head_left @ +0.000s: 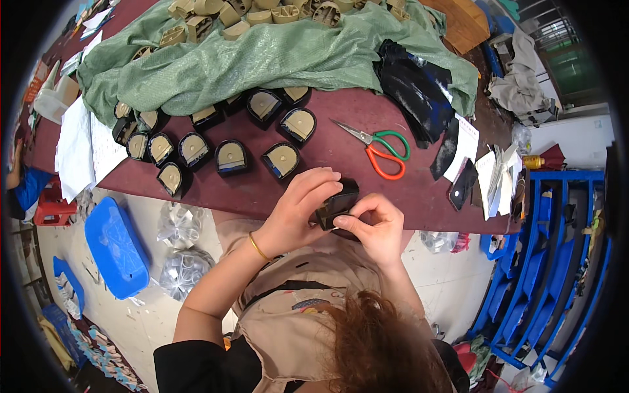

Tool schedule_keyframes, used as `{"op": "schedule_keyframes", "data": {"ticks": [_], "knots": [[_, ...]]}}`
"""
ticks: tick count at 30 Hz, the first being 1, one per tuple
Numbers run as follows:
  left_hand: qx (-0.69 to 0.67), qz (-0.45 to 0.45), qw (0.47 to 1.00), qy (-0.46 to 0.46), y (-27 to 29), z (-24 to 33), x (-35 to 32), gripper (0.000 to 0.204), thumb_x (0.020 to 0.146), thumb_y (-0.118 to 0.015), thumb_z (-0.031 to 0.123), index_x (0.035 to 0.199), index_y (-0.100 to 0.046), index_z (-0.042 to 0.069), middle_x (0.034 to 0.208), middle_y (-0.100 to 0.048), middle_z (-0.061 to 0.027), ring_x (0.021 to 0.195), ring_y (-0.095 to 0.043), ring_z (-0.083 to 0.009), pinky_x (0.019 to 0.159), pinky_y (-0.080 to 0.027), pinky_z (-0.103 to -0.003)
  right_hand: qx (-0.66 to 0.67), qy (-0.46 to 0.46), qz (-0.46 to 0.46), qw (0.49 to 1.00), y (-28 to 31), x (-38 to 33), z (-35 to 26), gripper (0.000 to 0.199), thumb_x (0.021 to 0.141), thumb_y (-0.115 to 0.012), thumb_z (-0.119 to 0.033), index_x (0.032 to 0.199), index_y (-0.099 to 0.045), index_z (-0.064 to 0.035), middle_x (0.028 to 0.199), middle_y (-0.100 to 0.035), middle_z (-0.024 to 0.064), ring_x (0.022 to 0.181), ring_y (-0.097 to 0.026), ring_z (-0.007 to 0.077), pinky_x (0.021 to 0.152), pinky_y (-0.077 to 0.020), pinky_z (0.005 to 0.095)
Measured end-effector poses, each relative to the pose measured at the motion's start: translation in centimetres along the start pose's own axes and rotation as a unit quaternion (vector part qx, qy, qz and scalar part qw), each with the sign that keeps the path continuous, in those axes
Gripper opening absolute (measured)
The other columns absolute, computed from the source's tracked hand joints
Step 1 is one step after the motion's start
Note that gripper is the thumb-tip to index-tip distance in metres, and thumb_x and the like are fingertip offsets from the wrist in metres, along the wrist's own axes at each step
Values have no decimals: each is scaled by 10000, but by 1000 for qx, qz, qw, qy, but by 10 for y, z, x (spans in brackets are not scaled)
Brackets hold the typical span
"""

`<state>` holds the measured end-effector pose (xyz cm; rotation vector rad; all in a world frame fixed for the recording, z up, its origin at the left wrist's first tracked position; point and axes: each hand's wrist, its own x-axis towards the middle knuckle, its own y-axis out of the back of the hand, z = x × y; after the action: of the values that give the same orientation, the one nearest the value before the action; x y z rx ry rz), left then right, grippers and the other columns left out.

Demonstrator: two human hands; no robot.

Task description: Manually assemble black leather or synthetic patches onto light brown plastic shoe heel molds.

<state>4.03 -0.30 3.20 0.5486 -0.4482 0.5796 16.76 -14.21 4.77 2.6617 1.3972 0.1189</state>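
We see both hands meeting at the near edge of the dark red worktop (pixel 406 196), just above the person's lap. The left hand (pixel 298 209), with a thin gold bangle (pixel 257 247) on its wrist, curls over a small black wedge-shaped piece (pixel 337 203), fingers wrapped across its top and left side. The right hand (pixel 373 226) pinches the same piece from the right, thumb and forefinger pressed together on its lower edge. The piece itself is largely covered by the fingers, so its underside may carry a tan face like the others, but we cannot tell.

Farther back on the worktop stand rows of similar black pieces with tan faces (pixel 230 156), well apart from the hands. Behind them lies a rumpled green cloth (pixel 275 59). Scissors with one green and one orange handle (pixel 380 149) lie to the right, near a heap of black material (pixel 413 85).
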Motion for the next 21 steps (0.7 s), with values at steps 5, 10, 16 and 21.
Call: {"op": "schedule_keyframes", "data": {"ticks": [5, 10, 16, 21], "knots": [[-52, -77, 995, -22, -4, -6, 1, 663, 635, -742, 32, 1247, -488, 50, 1332, -464, -143, 1249, -433, -372, 1031, -378, -440, 116, -62, -176, 976, 20, 25, 3, 1001, 629, -857, -115, 1438, -269, -67, 1355, -409, 138, 1262, -397, 220, 1018, -360, 351], [-274, 82, 934, 213, -33, -15, -8, 522, 767, -743, 130, 1227, -510, 52, 1354, -449, -183, 1185, -509, -294, 1026, -384, -400, 94, -63, -81, 990, 21, 24, 14, 775, 735, -811, -156, 1368, -391, 0, 1310, -471, 121, 1206, -466, 195, 1021, -369, 324], [0, 88, 993, 82, -45, -20, -2, 139, 822, -685, 106, 930, -618, 51, 856, -665, -61, 831, -646, -199, 947, -441, -420, 74, -34, 31, 996, 7, 11, 23, 767, 738, -808, -114, 1351, -361, -6, 1204, -505, 99, 1103, -509, 172, 964, -414, 307], [-363, 138, 847, 363, -85, -27, -3, 414, 922, -596, 242, 1209, -448, -16, 1134, -475, -107, 1096, -492, -191, 980, -382, -343, 101, 2, 127, 987, -9, 7, 45, 782, 763, -794, -142, 1364, -306, -28, 1229, -471, 102, 1137, -472, 189, 979, -402, 325]]}}
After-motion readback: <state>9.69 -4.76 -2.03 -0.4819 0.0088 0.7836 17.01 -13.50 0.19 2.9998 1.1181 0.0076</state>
